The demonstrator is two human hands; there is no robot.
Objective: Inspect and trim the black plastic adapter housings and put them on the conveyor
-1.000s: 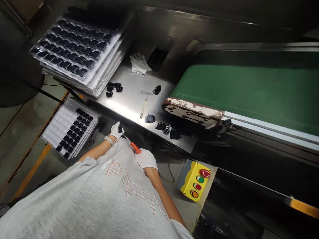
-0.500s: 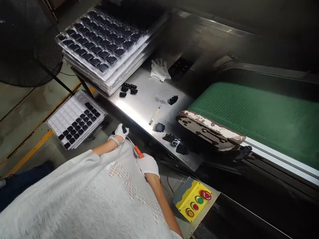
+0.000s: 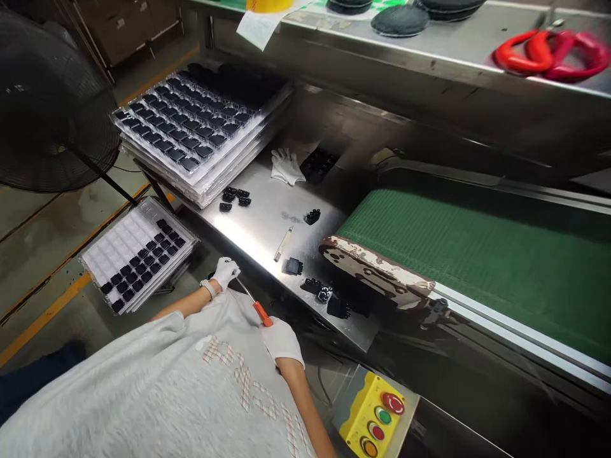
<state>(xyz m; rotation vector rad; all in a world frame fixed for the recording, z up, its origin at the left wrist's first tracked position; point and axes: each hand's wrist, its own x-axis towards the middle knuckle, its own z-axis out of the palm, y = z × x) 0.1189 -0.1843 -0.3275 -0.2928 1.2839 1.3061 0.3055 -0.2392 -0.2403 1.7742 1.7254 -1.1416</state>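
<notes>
Both my hands wear white gloves and sit close to my chest, below the front edge of the steel table (image 3: 260,219). My right hand (image 3: 281,340) is closed round the orange handle of a thin tool (image 3: 255,305) whose metal shaft runs up-left. My left hand (image 3: 224,271) is closed at the shaft's tip; whatever small part it holds is hidden. Loose black plastic parts (image 3: 324,296) lie on the table just beyond my hands.
A stack of clear trays filled with black parts (image 3: 191,127) stands at the table's far left. A part-filled tray (image 3: 136,254) sits low at left. Green conveyor belt (image 3: 477,254) at right, yellow button box (image 3: 375,416) below, a fan (image 3: 48,108) far left, spare gloves (image 3: 285,166).
The view has tilted upward, bringing a back shelf with red and dark items into sight. My hands stay together on the tool near my chest.
</notes>
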